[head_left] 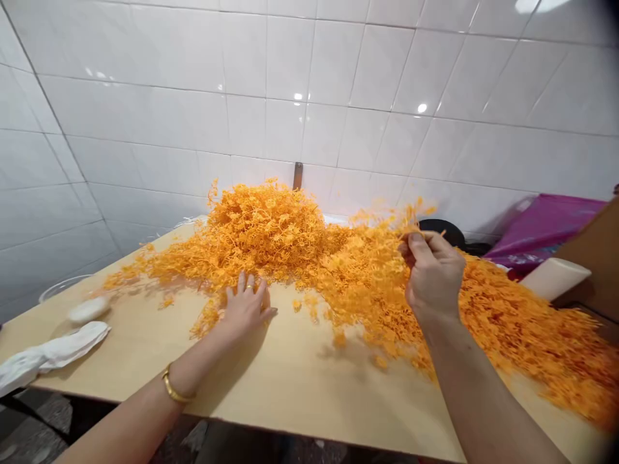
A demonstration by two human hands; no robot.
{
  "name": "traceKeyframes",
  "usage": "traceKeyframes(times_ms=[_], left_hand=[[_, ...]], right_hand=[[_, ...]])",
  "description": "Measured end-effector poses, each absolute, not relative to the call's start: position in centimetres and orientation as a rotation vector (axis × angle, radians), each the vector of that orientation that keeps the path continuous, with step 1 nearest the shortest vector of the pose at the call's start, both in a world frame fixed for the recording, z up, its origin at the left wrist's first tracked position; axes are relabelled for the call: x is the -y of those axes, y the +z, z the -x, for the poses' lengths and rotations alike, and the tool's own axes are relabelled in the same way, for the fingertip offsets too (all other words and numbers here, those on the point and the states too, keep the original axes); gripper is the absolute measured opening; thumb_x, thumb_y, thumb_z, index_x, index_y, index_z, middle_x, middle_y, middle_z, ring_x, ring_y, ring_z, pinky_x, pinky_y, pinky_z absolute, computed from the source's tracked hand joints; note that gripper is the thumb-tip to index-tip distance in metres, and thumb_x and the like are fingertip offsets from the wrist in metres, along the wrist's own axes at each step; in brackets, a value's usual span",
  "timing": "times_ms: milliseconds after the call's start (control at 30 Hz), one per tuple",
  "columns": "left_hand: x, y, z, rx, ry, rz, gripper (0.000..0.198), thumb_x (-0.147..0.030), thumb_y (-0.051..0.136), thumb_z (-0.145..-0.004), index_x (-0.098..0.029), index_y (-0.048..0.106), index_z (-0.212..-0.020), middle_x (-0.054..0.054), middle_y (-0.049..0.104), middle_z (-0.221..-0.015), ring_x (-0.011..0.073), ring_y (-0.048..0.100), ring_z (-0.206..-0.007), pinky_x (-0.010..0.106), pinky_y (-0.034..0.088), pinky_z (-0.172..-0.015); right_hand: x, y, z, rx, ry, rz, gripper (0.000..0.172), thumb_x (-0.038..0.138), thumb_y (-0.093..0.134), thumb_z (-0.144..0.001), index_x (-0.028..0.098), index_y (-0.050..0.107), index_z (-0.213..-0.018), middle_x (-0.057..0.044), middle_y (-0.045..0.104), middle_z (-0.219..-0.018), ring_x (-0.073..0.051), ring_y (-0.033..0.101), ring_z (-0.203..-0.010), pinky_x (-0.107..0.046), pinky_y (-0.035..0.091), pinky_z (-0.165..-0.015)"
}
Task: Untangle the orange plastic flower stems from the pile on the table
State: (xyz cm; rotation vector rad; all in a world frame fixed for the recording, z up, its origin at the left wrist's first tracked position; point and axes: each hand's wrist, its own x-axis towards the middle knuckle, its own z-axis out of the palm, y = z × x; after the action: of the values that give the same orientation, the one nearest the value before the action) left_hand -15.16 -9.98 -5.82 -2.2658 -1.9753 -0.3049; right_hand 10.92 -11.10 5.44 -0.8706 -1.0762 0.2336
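Spillage looks the likeliest trouble. The heap of orange sprigs (pixel 271 232) spreads across the bench (pixel 300 386) from 10 o'clock to 4 o'clock. At 4 o'clock it runs right to the near edge, so a sweep of the forearm there could push loose pieces onto the floor. The sprigs seem tangled. The right hand (pixel 432 274), raised over the heap at 3 o'clock, pinches a few between thumb and fingertips, and a sharp pull might drag a clump along or snap a stem. The left hand (pixel 246 308) lies spread, palm down, on the bare board at 7 o'clock. Its fingertips touch the heap's near fringe, and stray bits lie just beside it.

What the sprigs are made of is hard to make out, and so is how many the right hand holds, since they blur. The right hand and the heap hide most of a dark round object (pixel 438 227). A white cloth (pixel 53 354) is cut off at 8 o'clock. A purple bag (pixel 541 229) and cardboard (pixel 602 258) are cut off farther out at 3 o'clock.
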Motion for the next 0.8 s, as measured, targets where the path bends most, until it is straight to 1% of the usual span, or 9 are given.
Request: traceKeyframes(times_ms=[133,233,300,433,500,567,667,733,800], left_hand=[[10.8,-2.5,13.7,1.908,-0.293,2.413,0.043,-0.043,0.044,-0.075,-0.014,0.053,-0.105,0.02,0.052,-0.108,0.0366,0.037,-0.111,0.05,0.034,-0.081],[12.7,-1.2,12.6,1.76,-0.547,2.725,0.059,-0.046,0.054,-0.067,-0.015,0.044,-0.117,0.017,0.051,-0.11,0.0328,0.043,-0.107,0.044,0.036,-0.083],[14.1,-1.1,11.6,1.691,-0.83,2.927,0.074,-0.048,0.06,-0.061,-0.017,0.036,-0.124,0.015,0.049,-0.116,0.0316,0.039,-0.112,0.042,0.036,-0.086],[16.4,-1.3,9.4,1.681,-1.478,3.158,0.083,-0.044,0.062,-0.06,-0.02,0.025,-0.13,0.012,0.04,-0.127,0.029,0.032,-0.119,0.042,0.033,-0.092],[16.9,-1.2,8.5,1.747,-1.862,3.211,0.077,-0.044,0.058,-0.066,-0.022,0.025,-0.13,0.01,0.041,-0.127,0.0278,0.033,-0.119,0.041,0.034,-0.093],[16.9,-0.8,7.9,1.838,-2.229,3.173,0.061,-0.045,0.047,-0.075,-0.024,0.028,-0.128,0.008,0.046,-0.123,0.0258,0.04,-0.115,0.039,0.039,-0.089],[15.8,0.3,8.1,1.906,-2.713,3.022,0.046,-0.039,0.038,-0.081,-0.022,0.034,-0.125,0.007,0.052,-0.117,0.0241,0.049,-0.106,0.039,0.044,-0.084],[14.7,1.6,8.8,1.886,-3.062,2.814,0.043,-0.033,0.04,-0.081,-0.02,0.037,-0.123,0.007,0.054,-0.113,0.0237,0.051,-0.102,0.041,0.046,-0.082],[13.6,3.3,9.9,1.815,-3.326,2.564,0.039,-0.029,0.039,-0.083,-0.021,0.04,-0.121,0.005,0.056,-0.111,0.0221,0.054,-0.099,0.042,0.047,-0.08]], right_hand=[[11.8,9.3,-9.7,1.184,0.059,0.801,0.017,0.025,0.047,-0.076,0.018,0.052,-0.061,0.003,0.045,-0.054,-0.007,0.044,-0.05,-0.022,0.036,-0.05],[12.5,10.3,-9.0,1.223,0.033,0.79,0.019,0.022,0.044,-0.078,0.018,0.05,-0.06,0.004,0.044,-0.054,-0.007,0.043,-0.05,-0.021,0.035,-0.049],[12.6,10.0,-8.5,1.242,0.073,0.796,0.019,0.022,0.044,-0.078,0.018,0.05,-0.059,0.004,0.043,-0.053,-0.006,0.043,-0.049,-0.02,0.035,-0.049],[12.0,8.0,-7.1,1.301,0.16,0.89,0.019,0.022,0.046,-0.077,0.017,0.05,-0.059,0.004,0.044,-0.051,-0.006,0.042,-0.048,-0.02,0.035,-0.049],[11.4,7.0,-6.5,1.365,0.175,0.981,0.02,0.022,0.045,-0.077,0.016,0.05,-0.058,0.004,0.045,-0.05,-0.007,0.042,-0.048,-0.02,0.035,-0.049],[10.9,6.3,-6.0,1.479,0.165,1.078,0.02,0.022,0.043,-0.077,0.016,0.052,-0.061,0.003,0.046,-0.051,-0.008,0.043,-0.05,-0.021,0.035,-0.05],[10.9,6.0,-5.6,1.718,0.099,1.172,0.018,0.022,0.043,-0.078,0.014,0.057,-0.088,0.0,0.052,-0.062,-0.012,0.047,-0.059,-0.025,0.039,-0.057],[11.6,6.2,-5.8,1.868,0.011,1.158,0.036,0.02,0.046,-0.076,0.014,0.047,-0.112,-0.005,0.056,-0.081,-0.015,0.05,-0.073,-0.03,0.042,-0.067],[12.9,6.7,-6.3,2.002,-0.082,1.073,0.052,0.017,0.046,-0.076,0.018,0.032,-0.126,-0.009,0.052,-0.101,-0.018,0.049,-0.089,-0.035,0.041,-0.077]])
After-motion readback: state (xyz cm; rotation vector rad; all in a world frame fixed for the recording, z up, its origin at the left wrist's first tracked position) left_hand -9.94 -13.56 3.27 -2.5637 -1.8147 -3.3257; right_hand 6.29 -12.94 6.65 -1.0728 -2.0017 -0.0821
